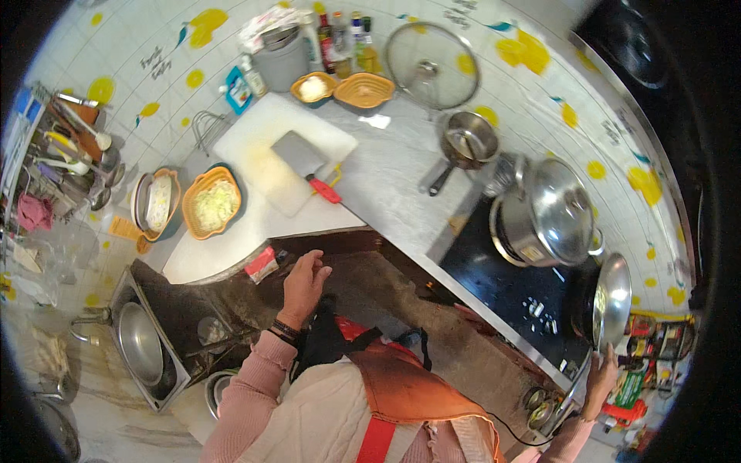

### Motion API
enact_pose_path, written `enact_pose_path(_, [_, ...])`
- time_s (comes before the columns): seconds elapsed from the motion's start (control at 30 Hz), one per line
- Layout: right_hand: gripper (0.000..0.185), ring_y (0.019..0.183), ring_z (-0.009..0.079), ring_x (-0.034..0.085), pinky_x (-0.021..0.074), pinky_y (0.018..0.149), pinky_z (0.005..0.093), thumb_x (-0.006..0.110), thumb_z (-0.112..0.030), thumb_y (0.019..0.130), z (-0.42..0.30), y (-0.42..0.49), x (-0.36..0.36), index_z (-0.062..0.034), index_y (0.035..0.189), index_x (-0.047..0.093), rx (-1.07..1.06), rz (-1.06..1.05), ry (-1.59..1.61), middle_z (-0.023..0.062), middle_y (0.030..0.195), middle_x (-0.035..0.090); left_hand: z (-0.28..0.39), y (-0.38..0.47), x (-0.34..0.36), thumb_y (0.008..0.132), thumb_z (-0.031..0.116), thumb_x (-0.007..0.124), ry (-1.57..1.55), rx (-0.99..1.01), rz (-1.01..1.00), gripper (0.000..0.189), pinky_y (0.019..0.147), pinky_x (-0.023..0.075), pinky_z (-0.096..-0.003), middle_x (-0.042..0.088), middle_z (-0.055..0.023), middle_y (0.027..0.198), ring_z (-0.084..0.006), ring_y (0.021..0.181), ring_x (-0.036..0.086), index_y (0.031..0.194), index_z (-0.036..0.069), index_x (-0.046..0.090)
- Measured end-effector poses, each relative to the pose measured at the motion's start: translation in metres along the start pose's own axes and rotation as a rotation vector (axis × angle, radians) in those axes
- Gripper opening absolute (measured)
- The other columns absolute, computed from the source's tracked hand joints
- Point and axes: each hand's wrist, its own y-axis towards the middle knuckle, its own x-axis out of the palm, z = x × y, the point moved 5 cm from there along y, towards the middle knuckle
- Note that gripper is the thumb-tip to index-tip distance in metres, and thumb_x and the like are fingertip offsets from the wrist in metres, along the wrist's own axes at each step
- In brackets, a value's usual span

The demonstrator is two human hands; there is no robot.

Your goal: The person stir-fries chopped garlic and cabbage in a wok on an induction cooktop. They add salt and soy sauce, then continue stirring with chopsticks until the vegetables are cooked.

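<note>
My left hand hangs over the floor just off the counter's edge, fingers apart, with nothing in it. At the far right, my right hand is at the handle of a metal wok, which is tilted over the black cooktop; the fingers are partly hidden, so its hold is unclear. Pale pieces lie scattered on the cooktop. A cleaver with a red handle rests on the white cutting board. Left of the board, an orange basket holds shredded pale green vegetable.
A lidded steel pot stands on the cooktop, near a small saucepan. A large glass lid leans on the wall. Bottles and small orange baskets line the back. The sink is at lower left.
</note>
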Motion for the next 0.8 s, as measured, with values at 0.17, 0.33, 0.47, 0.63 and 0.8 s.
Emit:
enact_pose_path(0.17, [0.02, 0.087, 0.0214, 0.068, 0.0534, 0.078, 0.0321, 0.063, -0.008, 0.094, -0.311, 0.007, -0.003, -0.0036, 0.112, 0.07, -0.159, -0.121, 0.771, 0.0148, 0.104, 0.072, -0.095, 0.028, -0.087, 0.091, 0.011, 0.07, -0.031, -0.06, 0.391, 0.034, 0.078, 0.0505, -0.0375, 0.063, -0.0115, 0.094, -0.026, 0.083, 0.062, 0.121, 0.001, 0.059])
enact_pose_path(0.33, [0.013, 0.084, 0.0286, 0.071, 0.0549, 0.076, 0.0358, 0.064, -0.01, 0.093, -0.687, -0.027, 0.054, -0.0014, 0.103, 0.069, -0.822, -0.43, 1.004, 0.0168, 0.094, 0.071, -0.21, 0.047, -0.177, 0.094, 0.011, 0.067, -0.02, -0.246, 0.812, 0.044, 0.077, 0.0492, -0.0371, 0.058, -0.0077, 0.088, -0.0224, 0.079, 0.057, 0.131, -0.003, 0.05])
enact_pose_path(0.47, [0.025, 0.098, 0.0355, 0.062, 0.0516, 0.085, 0.0456, 0.066, -0.009, 0.085, -0.866, -0.107, 0.065, -0.0023, 0.109, 0.063, -1.371, -0.268, 1.0, 0.0143, 0.096, 0.063, -0.286, 0.046, -0.198, 0.097, 0.016, 0.066, -0.005, -0.56, 0.778, 0.044, 0.072, 0.0488, -0.037, 0.061, -0.0077, 0.08, -0.0222, 0.075, 0.059, 0.132, -0.003, 0.048])
enact_pose_path(0.63, [0.021, 0.109, 0.0281, 0.054, 0.0465, 0.091, 0.0431, 0.069, -0.018, 0.081, -0.949, -0.16, 0.099, -0.0067, 0.098, 0.069, -1.584, -0.159, 0.578, 0.0077, 0.095, 0.067, -0.317, 0.051, -0.164, 0.104, 0.018, 0.052, -0.582, -0.627, 0.555, 0.04, 0.06, 0.0477, -0.0307, 0.068, -0.0074, 0.082, -0.0158, 0.066, 0.065, 0.14, 0.002, 0.046])
enact_pose_path(0.8, [0.01, 0.107, 0.0279, 0.058, 0.0517, 0.086, 0.0439, 0.066, -0.012, 0.076, -0.97, -0.162, 0.113, -0.0057, 0.08, 0.072, -1.627, -0.225, 0.544, 0.0083, 0.09, 0.068, -0.307, 0.056, -0.157, 0.105, 0.016, 0.051, -0.949, -0.637, 0.593, 0.042, 0.055, 0.0439, -0.0247, 0.068, -0.0056, 0.082, -0.0126, 0.066, 0.064, 0.142, -0.003, 0.042])
